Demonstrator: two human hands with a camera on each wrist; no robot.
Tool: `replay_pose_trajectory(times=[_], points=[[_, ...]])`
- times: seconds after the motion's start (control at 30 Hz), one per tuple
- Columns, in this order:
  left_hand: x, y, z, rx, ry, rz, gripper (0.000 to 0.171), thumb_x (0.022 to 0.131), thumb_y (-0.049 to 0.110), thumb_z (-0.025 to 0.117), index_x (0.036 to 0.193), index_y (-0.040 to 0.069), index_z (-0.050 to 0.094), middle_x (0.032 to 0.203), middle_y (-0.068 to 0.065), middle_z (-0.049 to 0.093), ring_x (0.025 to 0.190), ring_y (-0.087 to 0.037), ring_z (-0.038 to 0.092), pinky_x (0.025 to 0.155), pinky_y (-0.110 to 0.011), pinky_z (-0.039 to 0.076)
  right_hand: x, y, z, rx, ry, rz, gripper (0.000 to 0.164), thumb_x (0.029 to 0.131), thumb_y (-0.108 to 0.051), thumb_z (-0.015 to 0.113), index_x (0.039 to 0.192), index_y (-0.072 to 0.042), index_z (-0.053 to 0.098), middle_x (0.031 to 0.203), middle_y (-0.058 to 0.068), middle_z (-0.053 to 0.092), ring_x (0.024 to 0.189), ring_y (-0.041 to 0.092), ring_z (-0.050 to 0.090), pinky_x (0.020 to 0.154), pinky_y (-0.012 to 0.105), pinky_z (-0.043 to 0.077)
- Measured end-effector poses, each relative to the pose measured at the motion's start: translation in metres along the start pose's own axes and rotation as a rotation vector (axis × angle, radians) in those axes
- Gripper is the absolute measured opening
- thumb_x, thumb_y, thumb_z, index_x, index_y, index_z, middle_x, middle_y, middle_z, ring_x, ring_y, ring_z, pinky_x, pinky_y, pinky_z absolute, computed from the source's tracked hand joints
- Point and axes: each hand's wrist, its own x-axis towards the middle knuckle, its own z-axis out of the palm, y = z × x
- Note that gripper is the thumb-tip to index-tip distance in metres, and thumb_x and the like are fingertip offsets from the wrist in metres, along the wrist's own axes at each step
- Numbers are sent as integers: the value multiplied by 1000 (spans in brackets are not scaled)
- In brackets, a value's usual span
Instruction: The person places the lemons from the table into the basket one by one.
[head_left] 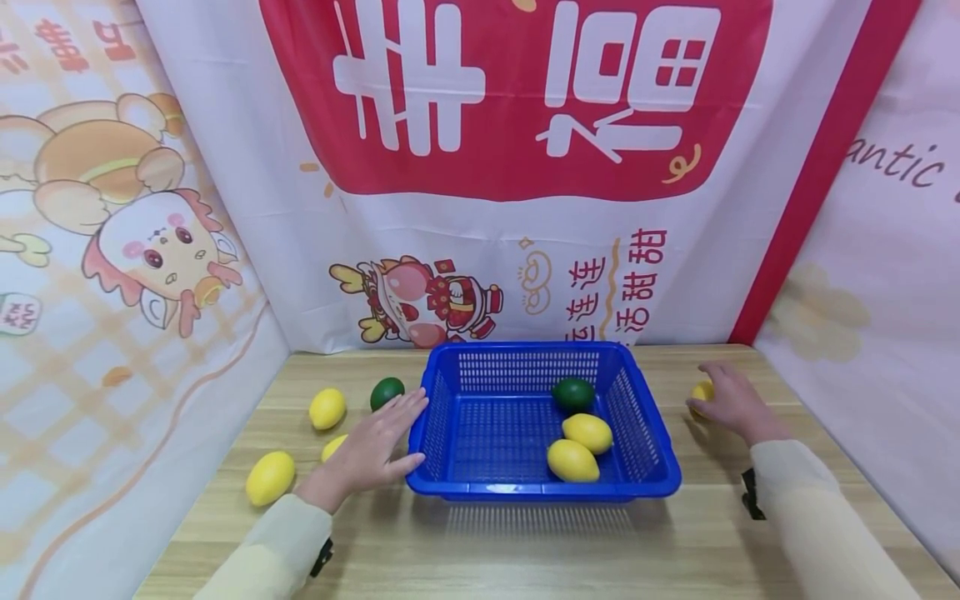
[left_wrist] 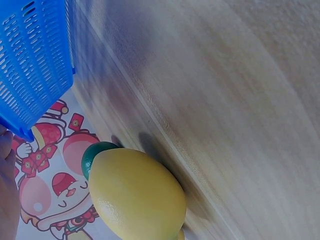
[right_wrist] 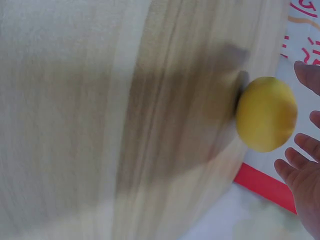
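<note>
A blue plastic basket (head_left: 543, 489) stands on the table, with two lemons (head_left: 573, 461) and a dark green lemon-shaped fruit (head_left: 573, 394) in its right half. At its left rim is my left hand (head_left: 371, 446), fingers straight and thumb spread, fingertips right at the edge. My right hand (head_left: 738, 406) reaches over a lone lemon (head_left: 702, 391) to the right of the basket. In the right wrist view, this lemon (right_wrist: 266, 114) lies on the wood with the spread fingers (right_wrist: 306, 145) beside it, a gap showing between them.
Left of the basket lie a lemon (head_left: 327, 408), a nearer lemon (head_left: 271, 478), another lemon (head_left: 333, 447) partly hidden by my left hand, and a second green fruit (head_left: 386, 392). A printed cloth backdrop (head_left: 480, 275) hangs behind the wooden table (head_left: 510, 554).
</note>
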Motion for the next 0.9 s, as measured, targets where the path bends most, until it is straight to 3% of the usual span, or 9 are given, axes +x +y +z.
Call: replay_pose_trajectory(times=[0.6, 0.9], points=[[1, -3, 3, -6, 14, 3, 77, 92, 45, 58, 151, 3, 31, 157, -11, 27, 142, -30, 27, 113, -48, 25, 0, 7, 18, 33, -65, 95, 85, 83, -26, 74, 142, 13, 29, 139, 45, 23, 120, 61, 29, 96, 72, 32], [1, -2, 2, -19, 5, 4, 77, 93, 45, 58, 152, 3, 29, 157, -12, 26, 143, -30, 27, 114, -48, 24, -3, 11, 23, 35, -79, 111, 78, 84, -21, 73, 140, 14, 32, 133, 43, 28, 111, 55, 37, 92, 69, 38]])
